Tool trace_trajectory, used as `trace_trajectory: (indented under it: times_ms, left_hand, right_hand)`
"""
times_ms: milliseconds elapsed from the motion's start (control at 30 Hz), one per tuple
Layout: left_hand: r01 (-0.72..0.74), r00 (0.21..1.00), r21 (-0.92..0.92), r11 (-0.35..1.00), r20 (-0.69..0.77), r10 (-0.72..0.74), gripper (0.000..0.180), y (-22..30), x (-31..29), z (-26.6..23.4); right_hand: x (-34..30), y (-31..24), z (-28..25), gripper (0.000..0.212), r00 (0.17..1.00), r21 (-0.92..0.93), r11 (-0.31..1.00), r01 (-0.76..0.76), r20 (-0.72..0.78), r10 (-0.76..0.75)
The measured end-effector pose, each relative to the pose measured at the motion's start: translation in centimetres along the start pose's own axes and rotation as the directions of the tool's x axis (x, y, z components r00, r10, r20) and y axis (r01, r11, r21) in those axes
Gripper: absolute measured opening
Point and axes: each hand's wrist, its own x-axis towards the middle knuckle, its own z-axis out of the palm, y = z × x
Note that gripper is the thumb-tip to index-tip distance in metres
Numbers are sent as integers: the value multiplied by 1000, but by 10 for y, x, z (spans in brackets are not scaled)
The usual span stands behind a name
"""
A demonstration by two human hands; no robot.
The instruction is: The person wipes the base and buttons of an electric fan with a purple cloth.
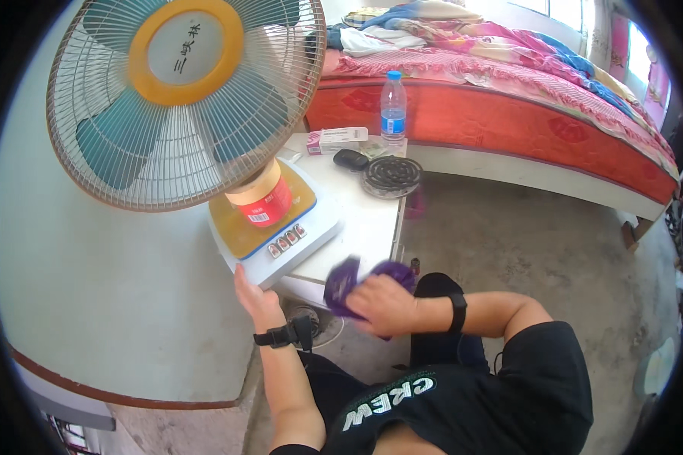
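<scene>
A table fan (182,57) with teal blades and a yellow hub cap stands on a white base (311,243) with a gold top and a row of buttons. My left hand (259,300) grips the base's near corner from below; one digit points up along its side and the other fingers are mostly hidden. My right hand (385,305) is closed around a crumpled purple cloth (343,284), slightly blurred, at the near edge of the white table (360,227). A jar-like part with a red label (269,206) rises from the base, partly behind the fan's cage.
Farther back on the table are a mosquito coil (391,177), a black mouse-shaped object (350,159), a small box (338,140) and a water bottle with a blue cap (393,110). Behind stands a bed (478,114) with rumpled bedding. A pale wall (114,303) borders the left.
</scene>
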Motion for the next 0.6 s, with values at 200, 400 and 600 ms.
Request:
trace_trajectory:
  times_ms: [200,400,600]
  left_hand:
    - [152,988,178,972,-44,-146,41,19,-12,2]
    - [138,990,373,918,-28,-137,39,18,-53,-19]
    - [-74,803,763,642,428,-415,47,-43,-127,-80]
  right_hand:
    - [-5,-10,-25,33,927,488,795,-361,95,362]
    - [52,27,-60,28,913,375,906,-198,-266,310]
    - [-1,32,-21,26,989,199,976,-92,-94,113]
